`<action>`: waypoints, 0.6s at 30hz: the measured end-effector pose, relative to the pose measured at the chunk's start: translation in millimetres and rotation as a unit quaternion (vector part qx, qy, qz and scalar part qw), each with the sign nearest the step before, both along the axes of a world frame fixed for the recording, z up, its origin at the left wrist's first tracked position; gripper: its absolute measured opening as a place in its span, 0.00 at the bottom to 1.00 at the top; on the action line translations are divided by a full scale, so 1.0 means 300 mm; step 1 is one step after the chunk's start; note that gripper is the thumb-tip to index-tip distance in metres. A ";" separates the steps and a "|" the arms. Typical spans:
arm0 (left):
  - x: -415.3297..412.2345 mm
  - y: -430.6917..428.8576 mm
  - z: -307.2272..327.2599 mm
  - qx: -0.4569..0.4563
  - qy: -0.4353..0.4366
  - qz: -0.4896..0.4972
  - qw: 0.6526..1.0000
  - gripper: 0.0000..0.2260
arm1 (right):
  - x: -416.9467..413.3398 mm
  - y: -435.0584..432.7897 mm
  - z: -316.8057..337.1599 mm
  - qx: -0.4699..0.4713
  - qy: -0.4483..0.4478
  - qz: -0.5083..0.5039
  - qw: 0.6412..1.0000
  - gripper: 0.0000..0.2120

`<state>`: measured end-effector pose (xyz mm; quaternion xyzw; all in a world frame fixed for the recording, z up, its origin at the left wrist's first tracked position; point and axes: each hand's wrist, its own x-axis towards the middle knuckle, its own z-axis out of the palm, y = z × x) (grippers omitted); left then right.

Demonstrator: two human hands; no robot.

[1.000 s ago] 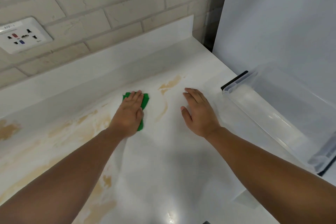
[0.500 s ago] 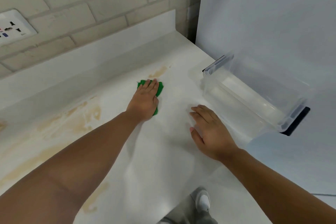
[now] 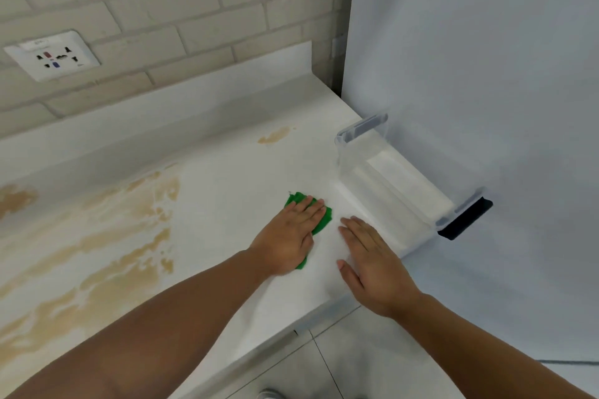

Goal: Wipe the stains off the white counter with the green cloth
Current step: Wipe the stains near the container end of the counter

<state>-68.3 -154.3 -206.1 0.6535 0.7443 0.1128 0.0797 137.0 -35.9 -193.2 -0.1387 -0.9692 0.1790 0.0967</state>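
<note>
White solid counter [image 3: 227, 197], set against a pale painted-brick wall [image 3: 194, 10] with a low white upstand along the back edge. A white multi-pin socket plate [image 3: 52, 55] is fixed to the brick at upper left.

Surface condition: broad tan-brown stains [image 3: 107, 236] cover the left part of the counter in streaks and patches. One small separate tan mark [image 3: 274, 136] lies near the back, towards the right. The counter around the hands reads clean white.

Green cloth [image 3: 325, 219]: bunched flat on the counter at the right, clear of the large stained area and near the front edge. Most of it is covered by the hand; green shows past the fingertips and beside the heel of the palm.

Left hand [image 3: 288, 240]: palm down on the cloth, fingers straight and close together, pressing it to the counter. No curl round the fabric is visible.

Right hand [image 3: 376, 266]: palm down directly on the bare counter, just beside the cloth and not touching it, fingers extended, thumb out, holding nothing.

Clear plastic rectangular tub [image 3: 405, 204] with dark end clips stands at the counter's right end, just beyond the right hand's fingertips and close against a tall plain white panel [image 3: 486, 74]. Its contents cannot be determined through the walls.

Grey tiled floor [image 3: 356, 350] shows below the counter's front edge, with the toe of a light shoe [image 3: 269, 393] at the bottom border.
</note>
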 end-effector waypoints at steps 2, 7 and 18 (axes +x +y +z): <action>0.071 -0.033 0.002 0.000 -0.007 -0.003 1.000 0.26 | 0.009 0.001 0.002 -0.010 0.003 0.016 1.000 0.30; 0.183 -0.168 0.008 0.003 -0.021 0.042 0.999 0.25 | -0.003 0.030 0.017 -0.017 0.008 0.047 0.999 0.27; 0.114 -0.312 0.003 -0.003 -0.011 0.348 0.937 0.30 | -0.002 0.098 0.016 0.005 -0.042 0.075 0.996 0.33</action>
